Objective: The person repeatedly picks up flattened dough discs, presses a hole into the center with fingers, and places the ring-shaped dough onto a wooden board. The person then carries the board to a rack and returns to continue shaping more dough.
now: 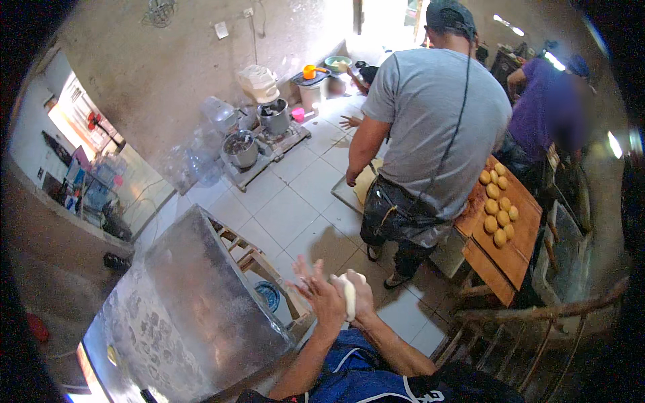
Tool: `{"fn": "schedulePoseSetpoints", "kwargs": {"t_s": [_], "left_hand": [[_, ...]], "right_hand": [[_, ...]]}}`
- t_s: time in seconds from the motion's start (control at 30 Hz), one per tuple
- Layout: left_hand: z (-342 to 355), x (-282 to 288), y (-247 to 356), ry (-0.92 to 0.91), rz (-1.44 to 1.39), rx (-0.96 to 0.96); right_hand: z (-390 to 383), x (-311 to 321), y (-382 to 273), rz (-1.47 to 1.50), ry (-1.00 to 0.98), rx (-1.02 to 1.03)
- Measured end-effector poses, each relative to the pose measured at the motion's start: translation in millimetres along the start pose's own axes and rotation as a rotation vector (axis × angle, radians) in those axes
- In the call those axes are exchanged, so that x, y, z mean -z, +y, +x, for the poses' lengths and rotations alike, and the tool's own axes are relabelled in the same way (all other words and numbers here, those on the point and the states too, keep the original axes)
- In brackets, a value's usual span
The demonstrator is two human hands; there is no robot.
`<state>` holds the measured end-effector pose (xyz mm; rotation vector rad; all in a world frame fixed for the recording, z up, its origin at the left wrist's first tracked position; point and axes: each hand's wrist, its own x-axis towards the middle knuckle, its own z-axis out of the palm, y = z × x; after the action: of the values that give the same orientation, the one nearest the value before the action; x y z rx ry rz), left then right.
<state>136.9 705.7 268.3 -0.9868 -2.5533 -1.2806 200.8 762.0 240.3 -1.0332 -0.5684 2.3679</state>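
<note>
A pale, flattened piece of dough (349, 299) is held upright between my two hands, above the tiled floor and beside the corner of the metal table. Its near side lies against my right hand (363, 293), whose fingers curl round it. My left hand (318, 290) is on the other side, palm turned to the dough, fingers spread and pointing up. The heel of that hand is close to the dough; whether it touches cannot be made out. Parts of the dough are covered by my right fingers.
A flour-dusted metal table (195, 289) stands at my left. Ahead, a co-worker in a grey shirt (443, 121) stands by a wooden board (507, 272) bearing several round buns (494, 191). Dough mixers (274, 115) sit by the wall. A railing (537, 312) curves at the right.
</note>
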Motion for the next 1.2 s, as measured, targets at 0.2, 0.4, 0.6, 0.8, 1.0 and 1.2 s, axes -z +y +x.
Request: {"fn": "schedulePoseSetpoints", "kwargs": {"t_s": [0.2, 0.4, 0.6, 0.8, 1.0, 1.2], "left_hand": [[83, 3, -48, 0.244, -0.583, 0.518], [155, -40, -127, 0.288, -0.203, 0.318], [326, -59, -240, 0.492, -1.226, 0.826], [401, -94, -208, 0.397, -0.229, 0.289], [531, -117, -348, 0.413, -0.740, 0.771], [554, -170, -296, -0.030, -0.263, 0.581]], "right_hand": [[106, -63, 3, -0.454, -0.159, 0.025], [182, -137, -3, -0.190, -0.513, -0.473], [304, -212, -46, -0.228, -0.597, -0.305], [462, -328, 1, -0.402, -0.144, -0.381], [457, -368, -9, -0.435, -0.495, -0.338], [537, -385, -35, -0.696, -0.122, 0.169]]}}
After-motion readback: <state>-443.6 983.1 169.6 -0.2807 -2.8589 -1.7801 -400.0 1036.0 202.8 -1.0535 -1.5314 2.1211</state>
